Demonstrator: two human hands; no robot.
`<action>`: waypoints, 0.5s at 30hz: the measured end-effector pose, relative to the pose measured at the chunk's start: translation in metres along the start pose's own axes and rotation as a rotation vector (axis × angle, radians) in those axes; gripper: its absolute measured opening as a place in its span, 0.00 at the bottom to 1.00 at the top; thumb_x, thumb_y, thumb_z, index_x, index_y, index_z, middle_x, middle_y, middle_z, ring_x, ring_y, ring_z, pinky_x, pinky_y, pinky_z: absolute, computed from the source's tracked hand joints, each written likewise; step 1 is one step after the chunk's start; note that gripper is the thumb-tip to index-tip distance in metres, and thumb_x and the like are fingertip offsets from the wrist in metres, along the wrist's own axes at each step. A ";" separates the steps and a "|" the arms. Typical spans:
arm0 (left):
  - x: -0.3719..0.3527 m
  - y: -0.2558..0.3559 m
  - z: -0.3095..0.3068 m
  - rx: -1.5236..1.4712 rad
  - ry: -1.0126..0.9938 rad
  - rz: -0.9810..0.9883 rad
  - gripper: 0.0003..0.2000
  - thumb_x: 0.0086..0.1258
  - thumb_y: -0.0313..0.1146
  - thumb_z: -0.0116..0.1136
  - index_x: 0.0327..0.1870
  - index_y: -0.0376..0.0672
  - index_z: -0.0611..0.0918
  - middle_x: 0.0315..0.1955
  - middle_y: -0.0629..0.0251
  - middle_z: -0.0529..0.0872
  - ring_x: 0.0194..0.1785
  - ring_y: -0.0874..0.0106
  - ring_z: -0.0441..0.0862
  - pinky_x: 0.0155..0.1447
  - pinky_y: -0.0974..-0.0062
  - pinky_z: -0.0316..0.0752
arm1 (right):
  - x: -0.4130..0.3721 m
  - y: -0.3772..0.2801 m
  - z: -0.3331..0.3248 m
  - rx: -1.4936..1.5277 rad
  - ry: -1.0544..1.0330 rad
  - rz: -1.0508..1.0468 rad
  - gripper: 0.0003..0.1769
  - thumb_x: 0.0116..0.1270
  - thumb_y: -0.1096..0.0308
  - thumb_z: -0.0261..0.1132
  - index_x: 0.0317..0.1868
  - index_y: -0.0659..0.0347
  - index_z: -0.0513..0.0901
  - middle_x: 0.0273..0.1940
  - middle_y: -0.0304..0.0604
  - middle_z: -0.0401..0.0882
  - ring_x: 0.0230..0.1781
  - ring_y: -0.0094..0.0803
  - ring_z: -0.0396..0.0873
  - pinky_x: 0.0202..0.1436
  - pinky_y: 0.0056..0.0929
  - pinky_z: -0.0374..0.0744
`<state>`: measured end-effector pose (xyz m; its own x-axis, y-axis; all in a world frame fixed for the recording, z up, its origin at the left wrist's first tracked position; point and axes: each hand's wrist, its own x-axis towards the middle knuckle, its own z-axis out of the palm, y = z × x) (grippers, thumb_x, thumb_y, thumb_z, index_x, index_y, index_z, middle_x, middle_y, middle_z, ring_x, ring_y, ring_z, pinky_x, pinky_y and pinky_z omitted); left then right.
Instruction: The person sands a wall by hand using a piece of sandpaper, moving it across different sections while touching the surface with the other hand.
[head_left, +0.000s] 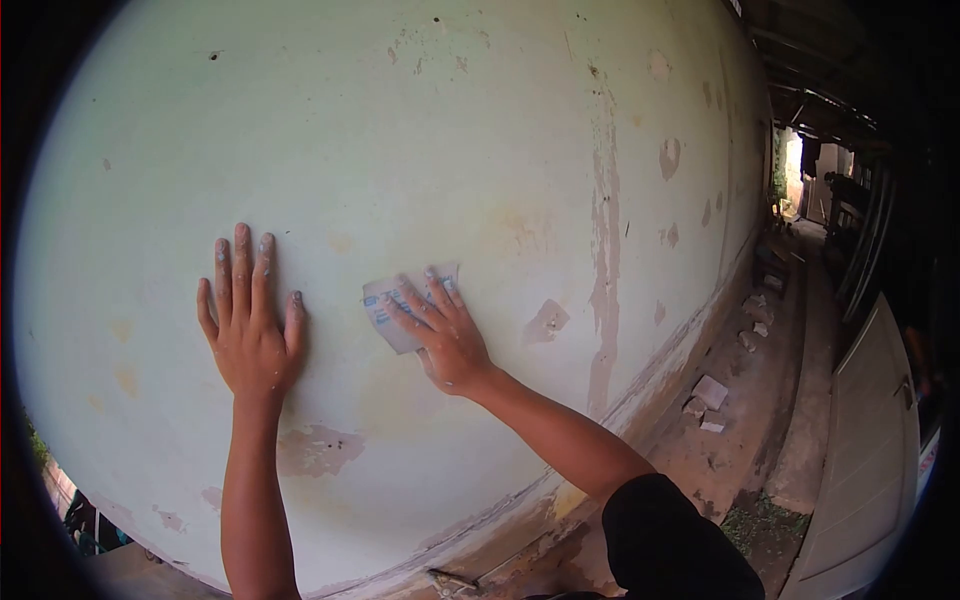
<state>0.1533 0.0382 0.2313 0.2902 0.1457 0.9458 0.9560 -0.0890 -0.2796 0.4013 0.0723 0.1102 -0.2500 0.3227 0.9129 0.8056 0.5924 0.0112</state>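
Observation:
My left hand (254, 345) lies flat on the pale green wall (470, 140), fingers spread and pointing up, with whitish dust and specks on them. To its right, my right hand (452, 345) holds a sheet of sandpaper (379, 308) against the same wall under its outstretched fingers. Blue print shows on the back of the sheet, and its grit side is hidden. Below and between the hands is a bare patch (320, 452) where the paint is gone. Another grey patch (546, 321) lies to the right of my right hand.
A long vertical strip of peeled paint (605, 250) runs down the wall at right. Broken blocks (710, 391) lie on the ground along the wall's foot. A pale door panel (860, 440) leans at the far right, beside a narrow passage leading back.

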 end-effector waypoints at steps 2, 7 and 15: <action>0.000 -0.001 0.001 0.010 0.012 0.002 0.32 0.77 0.41 0.51 0.84 0.57 0.68 0.87 0.73 0.62 0.90 0.67 0.54 0.90 0.55 0.41 | -0.018 0.028 -0.004 -0.056 -0.021 -0.017 0.46 0.65 0.81 0.66 0.82 0.38 0.71 0.86 0.42 0.61 0.87 0.57 0.54 0.86 0.62 0.59; -0.001 -0.001 0.001 0.005 0.028 0.017 0.32 0.77 0.41 0.51 0.84 0.57 0.69 0.87 0.73 0.62 0.89 0.67 0.55 0.90 0.56 0.42 | -0.009 0.127 -0.049 -0.108 0.319 0.361 0.34 0.80 0.75 0.57 0.84 0.46 0.69 0.87 0.48 0.56 0.87 0.59 0.52 0.88 0.57 0.55; -0.002 0.000 0.001 -0.016 0.044 0.014 0.32 0.76 0.41 0.52 0.83 0.57 0.70 0.86 0.73 0.64 0.89 0.67 0.57 0.89 0.55 0.43 | 0.020 0.024 -0.011 -0.019 0.256 0.267 0.38 0.75 0.77 0.61 0.84 0.44 0.69 0.88 0.49 0.55 0.88 0.61 0.48 0.89 0.59 0.53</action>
<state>0.1531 0.0393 0.2296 0.3012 0.1009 0.9482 0.9509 -0.1068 -0.2906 0.4214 0.0844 0.1332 0.1108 0.2679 0.9570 0.8345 0.4979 -0.2360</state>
